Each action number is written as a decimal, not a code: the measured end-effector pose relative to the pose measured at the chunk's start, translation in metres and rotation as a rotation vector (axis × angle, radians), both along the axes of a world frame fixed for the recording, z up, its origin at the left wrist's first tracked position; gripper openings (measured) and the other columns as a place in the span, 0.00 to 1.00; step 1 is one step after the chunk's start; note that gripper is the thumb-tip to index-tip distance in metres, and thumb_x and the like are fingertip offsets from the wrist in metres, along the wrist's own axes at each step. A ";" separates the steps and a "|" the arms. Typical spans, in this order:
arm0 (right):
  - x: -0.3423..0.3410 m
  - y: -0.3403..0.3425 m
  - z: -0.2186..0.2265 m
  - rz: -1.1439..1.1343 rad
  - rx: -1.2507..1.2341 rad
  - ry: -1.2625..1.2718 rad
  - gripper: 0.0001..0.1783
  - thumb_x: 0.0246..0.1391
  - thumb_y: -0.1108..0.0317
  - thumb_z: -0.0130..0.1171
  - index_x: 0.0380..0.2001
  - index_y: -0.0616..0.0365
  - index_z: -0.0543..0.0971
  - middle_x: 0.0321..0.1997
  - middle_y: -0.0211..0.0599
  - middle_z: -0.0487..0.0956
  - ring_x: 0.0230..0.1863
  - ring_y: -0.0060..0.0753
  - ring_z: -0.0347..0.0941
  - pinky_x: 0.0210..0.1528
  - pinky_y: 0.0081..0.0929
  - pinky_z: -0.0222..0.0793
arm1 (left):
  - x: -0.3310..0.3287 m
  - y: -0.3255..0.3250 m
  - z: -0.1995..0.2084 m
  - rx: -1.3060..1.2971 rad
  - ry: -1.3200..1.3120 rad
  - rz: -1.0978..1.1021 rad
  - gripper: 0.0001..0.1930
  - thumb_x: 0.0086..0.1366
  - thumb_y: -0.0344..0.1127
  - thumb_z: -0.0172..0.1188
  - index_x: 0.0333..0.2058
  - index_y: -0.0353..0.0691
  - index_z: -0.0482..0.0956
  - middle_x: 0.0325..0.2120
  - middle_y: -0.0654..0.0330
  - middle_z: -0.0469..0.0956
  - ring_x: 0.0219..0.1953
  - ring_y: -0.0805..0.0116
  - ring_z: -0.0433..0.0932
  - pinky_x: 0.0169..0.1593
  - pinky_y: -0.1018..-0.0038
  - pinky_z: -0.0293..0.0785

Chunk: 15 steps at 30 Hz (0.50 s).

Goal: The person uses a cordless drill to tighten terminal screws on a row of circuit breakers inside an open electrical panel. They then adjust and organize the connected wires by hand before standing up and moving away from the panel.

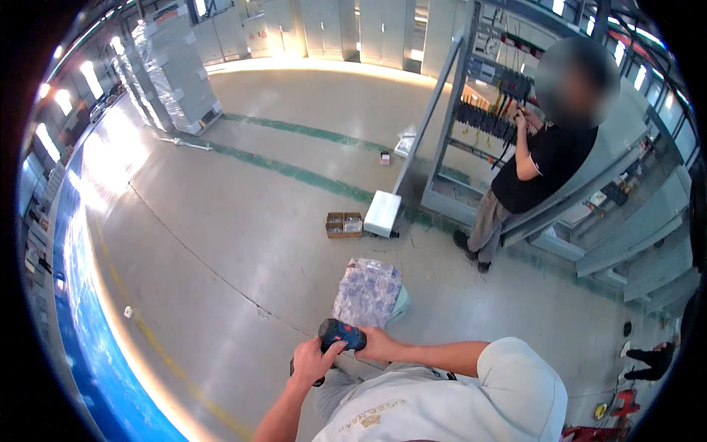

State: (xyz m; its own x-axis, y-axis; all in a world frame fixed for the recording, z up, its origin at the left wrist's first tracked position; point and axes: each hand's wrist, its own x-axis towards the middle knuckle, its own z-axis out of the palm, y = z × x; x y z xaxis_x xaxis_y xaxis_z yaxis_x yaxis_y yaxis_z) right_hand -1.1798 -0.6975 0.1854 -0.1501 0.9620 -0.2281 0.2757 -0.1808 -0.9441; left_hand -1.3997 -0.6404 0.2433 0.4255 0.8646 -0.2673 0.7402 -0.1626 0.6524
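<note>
A blue and black cordless drill point(342, 335) is held in front of my body at the bottom middle. My left hand point(313, 361) is closed round it, with the thumb lying along its body. My right hand point(375, 344) grips the drill's right end, its fingers partly hidden behind the tool. Just beyond my hands stands a stool with a patterned cloth cover point(367, 291) and a pale green side.
Ahead lie a divided cardboard box point(344, 225) of small parts and a white box point(383, 214). At the right, a co-worker point(549, 147) handles wiring in an open metal cabinet frame point(442, 184). Wrapped cabinets point(173, 74) stand far left; red equipment point(626, 404) sits lower right.
</note>
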 end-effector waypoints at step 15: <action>-0.279 0.159 0.004 0.704 -0.969 0.650 0.14 0.53 0.70 0.68 0.39 0.54 0.73 0.19 0.25 0.68 0.15 0.18 0.62 0.16 0.21 0.52 | -0.324 0.077 -0.023 -0.147 -0.347 0.196 0.27 0.64 0.64 0.62 0.34 0.42 0.87 0.18 0.58 0.81 0.21 0.62 0.82 0.30 0.67 0.76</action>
State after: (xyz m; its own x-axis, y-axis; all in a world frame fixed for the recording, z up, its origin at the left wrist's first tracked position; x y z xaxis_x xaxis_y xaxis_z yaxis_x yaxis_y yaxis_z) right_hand -1.4587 -0.5386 0.1895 -0.8763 0.1337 -0.4628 0.1424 -0.8459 -0.5140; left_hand -1.7236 -0.5636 0.2199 0.3433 0.9015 -0.2634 0.4805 0.0724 0.8740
